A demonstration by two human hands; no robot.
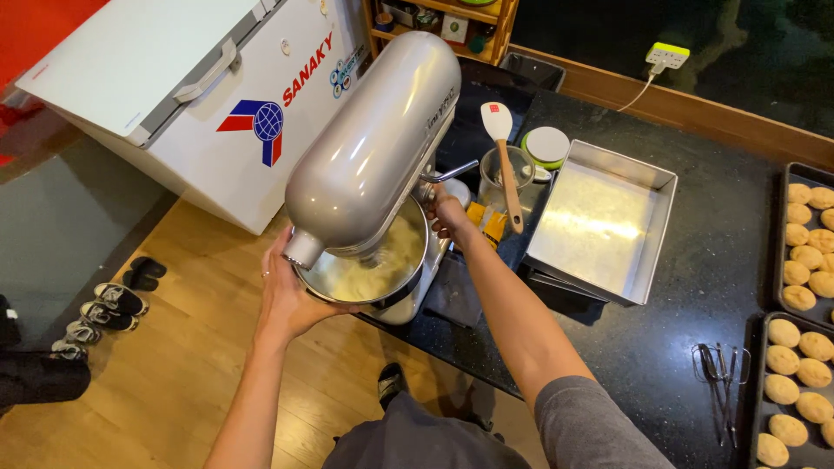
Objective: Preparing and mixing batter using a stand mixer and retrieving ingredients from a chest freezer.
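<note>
Stand mixer [373, 148]: silver-grey, glossy. Mixing bowl [369, 282]: polished steel, pale cream batter [378, 265] inside. Worktop [686, 287]: black, finely speckled. Spatula [502, 156]: white head, light wooden handle. Square baking pan [599, 221]: bare silver metal. Cookies [795, 365]: golden tan on dark trays [757, 347]. Chest freezer [191, 95]: white, red-and-blue emblem. Floor [174, 365]: honey-coloured wood.

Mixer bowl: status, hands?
Left hand cups mixer bowl rim. Right hand on bowl's far side, by lever. Pale batter inside; tilted mixer head overhangs.
</note>
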